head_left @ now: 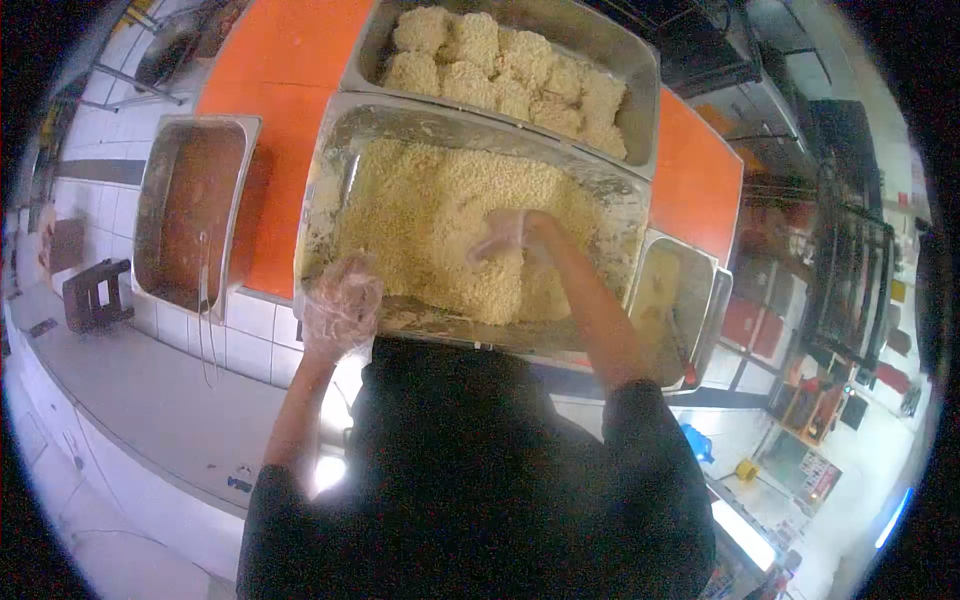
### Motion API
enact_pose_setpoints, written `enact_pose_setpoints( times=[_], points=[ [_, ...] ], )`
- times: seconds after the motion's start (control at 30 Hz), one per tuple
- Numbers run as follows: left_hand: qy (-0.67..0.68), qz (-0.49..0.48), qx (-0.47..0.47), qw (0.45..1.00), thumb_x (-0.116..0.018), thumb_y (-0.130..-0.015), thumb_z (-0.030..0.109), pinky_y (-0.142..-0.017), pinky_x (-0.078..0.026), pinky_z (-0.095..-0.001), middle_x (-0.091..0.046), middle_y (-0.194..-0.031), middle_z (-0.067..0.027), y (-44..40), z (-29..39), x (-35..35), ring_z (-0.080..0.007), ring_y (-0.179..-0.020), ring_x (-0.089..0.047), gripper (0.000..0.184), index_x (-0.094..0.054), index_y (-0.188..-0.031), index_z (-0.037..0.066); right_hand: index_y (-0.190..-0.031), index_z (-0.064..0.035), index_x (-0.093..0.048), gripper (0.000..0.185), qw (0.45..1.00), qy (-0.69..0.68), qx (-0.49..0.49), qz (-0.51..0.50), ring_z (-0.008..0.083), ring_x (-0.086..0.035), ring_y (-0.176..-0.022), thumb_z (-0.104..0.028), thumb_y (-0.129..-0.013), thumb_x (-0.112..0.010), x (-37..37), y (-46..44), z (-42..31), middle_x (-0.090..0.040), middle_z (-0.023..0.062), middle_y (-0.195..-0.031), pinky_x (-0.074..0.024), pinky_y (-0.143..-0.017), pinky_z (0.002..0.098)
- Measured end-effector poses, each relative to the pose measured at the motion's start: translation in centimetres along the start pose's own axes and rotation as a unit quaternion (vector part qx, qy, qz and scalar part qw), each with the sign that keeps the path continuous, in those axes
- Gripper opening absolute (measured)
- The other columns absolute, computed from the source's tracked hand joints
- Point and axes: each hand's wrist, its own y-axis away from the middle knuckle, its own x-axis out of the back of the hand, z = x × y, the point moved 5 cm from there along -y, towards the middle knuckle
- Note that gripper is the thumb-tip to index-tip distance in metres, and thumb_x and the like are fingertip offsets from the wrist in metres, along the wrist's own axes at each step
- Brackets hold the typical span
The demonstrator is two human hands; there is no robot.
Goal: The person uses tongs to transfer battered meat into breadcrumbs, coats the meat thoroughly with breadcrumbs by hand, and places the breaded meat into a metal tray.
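Note:
A large metal tray (325, 150) holds a thick bed of pale yellow crumbs (480, 180). In a thin clear glove, my right hand (503, 235) rests on the crumbs near the middle, fingers spread and pointing left. Nothing shows in its grasp. My left hand (345, 298), gloved and dusted with crumbs, is over the tray's near left corner. Its fingers look curled, but glove and blur hide whether they hold anything. Behind, a second metal tray (645, 100) holds several crumb-coated pieces (470, 85) packed side by side.
A deep metal pan (240, 135) with reddish-brown contents stands left on the orange surface (275, 120). At right is a smaller metal pan (700, 262) with yellowish contents and a red-tipped utensil. A dark object (97, 295) sits on the pale ledge (190, 380) at lower left.

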Motion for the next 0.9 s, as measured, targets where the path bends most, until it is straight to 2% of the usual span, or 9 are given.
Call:
enact_pose_setpoints(
  times=[0.13, 0.23, 0.33, 0.43, 0.53, 0.73, 0.77, 0.83, 0.9],
  points=[
    [0.021, 0.017, -0.021, 0.999, -0.063, -0.078, 0.016, -0.079, -0.051, -0.0413, -0.060, -0.115, -0.0131, 1.1, -1.2, -1.1, -0.0316, -0.097, -0.060, 0.025, -0.062, -0.103, 0.015, -0.126, -0.0027, -0.050, 0.087, 0.992, 0.067, 0.096, -0.051, 0.0296, -0.049, -0.117, -0.058, -0.063, -0.076, -1.3, -1.4, -0.7, -0.052, 0.0188, -0.127, -0.0449, -0.094, 0.0421],
    [0.032, 0.010, -0.027, 0.999, -0.063, -0.078, 0.016, -0.078, -0.052, -0.0415, -0.059, -0.115, -0.0138, 0.9, -1.3, -1.2, -0.0316, -0.097, -0.060, 0.023, -0.061, -0.100, 0.014, -0.128, -0.0035, -0.048, 0.084, 0.985, 0.069, 0.125, 0.092, 0.0330, -0.049, -0.117, -0.056, -0.068, -0.073, -0.4, 2.6, -0.9, -0.051, 0.0209, -0.128, -0.0421, -0.098, 0.0428],
    [0.024, 0.009, -0.032, 0.999, -0.064, -0.076, 0.015, -0.075, -0.052, -0.0424, -0.059, -0.112, -0.0142, 0.5, -0.7, -0.6, -0.0325, -0.095, -0.060, 0.023, -0.061, -0.098, 0.014, -0.124, -0.0063, -0.054, 0.066, 0.974, -0.012, 0.156, 0.165, 0.0343, -0.052, -0.115, -0.051, -0.078, -0.066, -0.4, 0.8, 5.0, -0.053, 0.0175, -0.127, -0.0388, -0.102, 0.0406],
    [-0.004, 0.021, -0.056, 0.998, -0.066, -0.075, 0.015, -0.071, -0.052, -0.0435, -0.060, -0.109, -0.0142, 0.7, -0.7, -0.7, -0.0334, -0.094, -0.059, 0.024, -0.060, -0.098, 0.013, -0.117, -0.0084, -0.061, 0.045, 0.946, 0.080, 0.258, 0.181, 0.0313, -0.055, -0.111, -0.042, -0.087, -0.057, -1.8, -3.3, 10.7, -0.054, 0.0132, -0.127, -0.0378, -0.102, 0.0369],
    [-0.037, 0.017, -0.069, 0.997, -0.067, -0.074, 0.015, -0.069, -0.052, -0.0437, -0.059, -0.109, -0.0143, 0.8, -0.7, -1.0, -0.0336, -0.094, -0.059, 0.027, -0.059, -0.099, 0.012, -0.111, -0.0099, -0.065, 0.034, 0.967, 0.018, 0.152, 0.202, 0.0266, -0.056, -0.107, -0.033, -0.089, -0.053, -2.7, -2.2, 13.2, -0.060, 0.0098, -0.119, -0.0402, -0.099, 0.0359],
    [-0.002, 0.020, -0.041, 0.999, -0.067, -0.075, 0.016, -0.071, -0.052, -0.0407, -0.059, -0.110, -0.0146, 0.5, -0.9, -0.8, -0.0313, -0.093, -0.060, 0.028, -0.059, -0.102, 0.010, -0.110, -0.0066, -0.064, 0.034, 0.792, 0.028, 0.429, 0.434, 0.0258, -0.059, -0.101, -0.029, -0.085, -0.058, -3.3, 7.0, 8.4, -0.066, 0.0134, -0.102, -0.0455, -0.090, 0.0352],
    [-0.020, 0.042, -0.064, 0.997, -0.067, -0.075, 0.016, -0.071, -0.052, -0.0395, -0.060, -0.108, -0.0146, 0.1, -0.3, -0.3, -0.0305, -0.090, -0.061, 0.030, -0.059, -0.103, 0.009, -0.111, -0.0062, -0.064, 0.036, 0.849, -0.151, 0.323, 0.391, 0.0276, -0.059, -0.103, -0.028, -0.084, -0.060, -2.5, 9.4, 5.7, -0.064, 0.0147, -0.106, -0.0452, -0.091, 0.0362],
    [-0.045, 0.027, -0.059, 0.997, -0.067, -0.076, 0.017, -0.071, -0.052, -0.0388, -0.061, -0.106, -0.0139, 0.7, -0.3, -0.5, -0.0297, -0.089, -0.061, 0.030, -0.059, -0.104, 0.010, -0.112, -0.0058, -0.063, 0.037, 0.862, -0.324, 0.204, 0.332, 0.0295, -0.058, -0.106, -0.028, -0.082, -0.062, -3.0, 9.7, 5.8, -0.063, 0.0159, -0.110, -0.0450, -0.091, 0.0372],
    [-0.071, 0.020, -0.058, 0.996, -0.067, -0.076, 0.017, -0.071, -0.052, -0.0380, -0.062, -0.105, -0.0132, 1.0, -0.6, -0.9, -0.0289, -0.087, -0.062, 0.031, -0.059, -0.106, 0.010, -0.113, -0.0056, -0.062, 0.039, 0.807, -0.251, 0.378, 0.379, 0.0321, -0.056, -0.110, -0.025, -0.080, -0.064, -2.4, 9.8, 6.4, -0.061, 0.0154, -0.115, -0.0441, -0.094, 0.0392]
  ],
)
